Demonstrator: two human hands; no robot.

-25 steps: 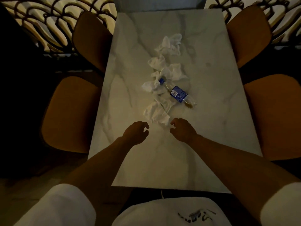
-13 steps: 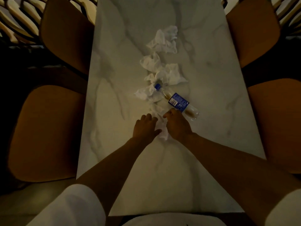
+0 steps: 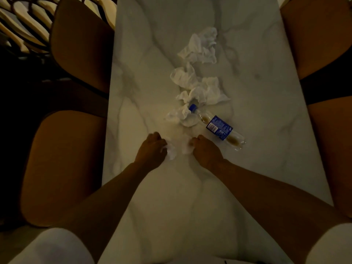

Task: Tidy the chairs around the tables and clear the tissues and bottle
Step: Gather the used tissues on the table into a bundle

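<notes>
Dim, blurred: nearest tissue mostly hidden between both hands, left hand and right hand each curled, gripping its ends on the desk. Bottle lies flat just beyond the right hand, long axis diagonal, blue cap pointing away-left into more crumpled tissues.

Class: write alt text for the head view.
Both hands, left and right, grip a crumpled tissue on a marble table. Beyond lie more tissues and a blue-labelled plastic bottle on its side.
</notes>
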